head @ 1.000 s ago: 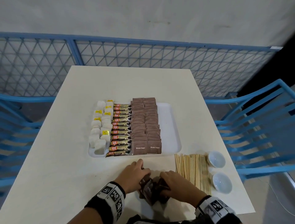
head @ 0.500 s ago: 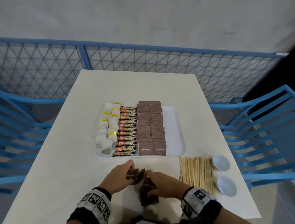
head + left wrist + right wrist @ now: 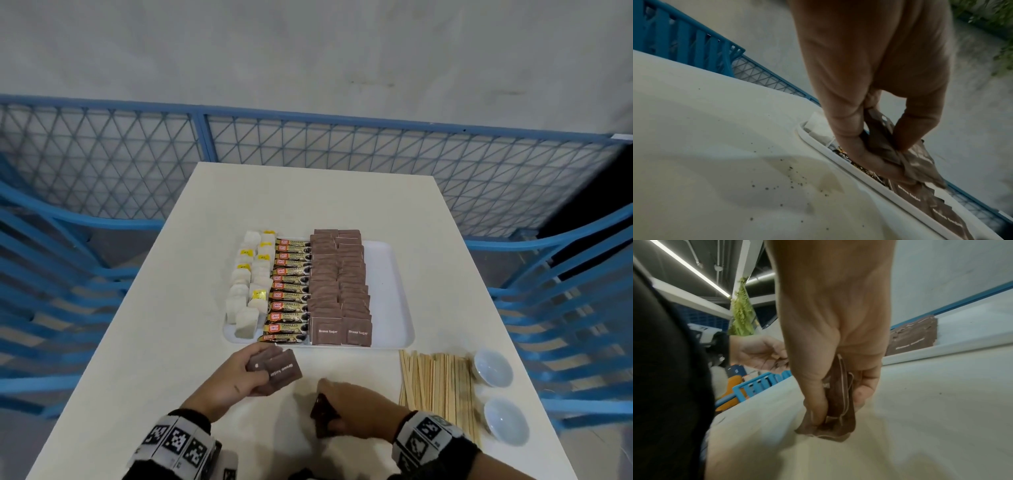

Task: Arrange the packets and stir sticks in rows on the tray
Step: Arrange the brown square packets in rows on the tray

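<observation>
A white tray [image 3: 394, 294] holds rows of white packets [image 3: 245, 301], coffee granule sticks [image 3: 289, 291] and brown sugar packets [image 3: 339, 291]. My left hand [image 3: 239, 375] grips a few brown sugar packets [image 3: 279, 368] just in front of the tray's near edge; in the left wrist view thumb and fingers pinch these packets [image 3: 890, 146] above the tray rim [image 3: 838, 159]. My right hand [image 3: 356, 409] holds another small stack of brown packets [image 3: 320, 416] down on the table; the right wrist view shows the stack [image 3: 838, 404] standing on edge between the fingers. Wooden stir sticks [image 3: 435, 383] lie right of my right hand.
Two small white bowls [image 3: 493, 368] [image 3: 507, 421] sit right of the stir sticks near the table's right edge. The tray's right strip is bare. Blue chairs [image 3: 561, 294] flank the table and a blue mesh fence [image 3: 308, 144] runs behind it.
My hands have split the pile of brown packets. The left hand lifted some and moved them toward the tray; the right hand stayed low on the table with the others.
</observation>
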`<state>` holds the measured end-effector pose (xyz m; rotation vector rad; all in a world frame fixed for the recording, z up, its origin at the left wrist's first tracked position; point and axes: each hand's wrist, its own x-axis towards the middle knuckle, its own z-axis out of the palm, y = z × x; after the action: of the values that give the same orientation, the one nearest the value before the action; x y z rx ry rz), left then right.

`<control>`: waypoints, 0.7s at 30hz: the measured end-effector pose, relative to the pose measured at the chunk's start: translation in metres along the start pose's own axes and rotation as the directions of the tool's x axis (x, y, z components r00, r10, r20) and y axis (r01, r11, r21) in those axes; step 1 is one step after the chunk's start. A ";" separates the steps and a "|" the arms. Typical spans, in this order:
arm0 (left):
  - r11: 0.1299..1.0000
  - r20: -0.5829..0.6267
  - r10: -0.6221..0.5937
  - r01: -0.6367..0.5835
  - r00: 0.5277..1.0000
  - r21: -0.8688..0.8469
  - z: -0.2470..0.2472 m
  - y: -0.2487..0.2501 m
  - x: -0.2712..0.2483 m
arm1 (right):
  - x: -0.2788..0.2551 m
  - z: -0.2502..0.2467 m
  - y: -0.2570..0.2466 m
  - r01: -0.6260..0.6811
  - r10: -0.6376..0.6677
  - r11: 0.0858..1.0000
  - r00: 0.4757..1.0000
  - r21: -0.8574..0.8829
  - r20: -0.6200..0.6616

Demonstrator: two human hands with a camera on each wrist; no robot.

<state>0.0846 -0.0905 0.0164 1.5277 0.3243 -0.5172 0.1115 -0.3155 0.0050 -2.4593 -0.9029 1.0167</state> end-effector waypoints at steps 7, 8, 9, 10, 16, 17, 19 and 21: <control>0.992 0.079 -0.005 0.015 0.997 -0.125 0.007 0.018 0.002 | 0.007 -0.054 -0.016 0.099 0.090 0.815 0.952 0.572 -0.292; 0.988 0.094 -0.005 0.020 0.996 -0.153 0.010 0.024 0.004 | 0.010 -0.059 -0.020 0.130 0.095 0.783 0.941 0.608 -0.324; 0.982 0.103 -0.010 0.029 0.995 -0.186 0.014 0.030 0.007 | 0.014 -0.062 -0.023 0.160 0.105 0.759 0.927 0.632 -0.360; 0.974 0.107 -0.008 0.032 0.994 -0.226 0.018 0.036 0.011 | 0.018 -0.063 -0.026 0.183 0.119 0.746 0.909 0.640 -0.399; 0.883 0.065 0.063 -0.025 0.996 -0.468 0.036 0.065 0.022 | 0.028 -0.070 -0.040 0.258 0.182 0.730 0.819 0.633 -0.544; 0.865 0.059 0.072 -0.033 0.996 -0.500 0.038 0.066 0.022 | 0.031 -0.068 -0.040 0.243 0.196 0.755 0.803 0.609 -0.563; 0.828 0.054 0.080 -0.036 0.995 -0.559 0.041 0.067 0.022 | 0.036 -0.066 -0.039 0.169 0.226 0.813 0.790 0.557 -0.570; 0.776 0.045 0.087 -0.040 0.995 -0.630 0.045 0.069 0.021 | 0.041 -0.065 -0.038 0.143 0.243 0.815 0.796 0.562 -0.555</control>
<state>0.1325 -0.1401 0.0661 0.8562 0.3450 -0.3546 0.1642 -0.2637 0.0482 -2.0484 -0.2417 0.3539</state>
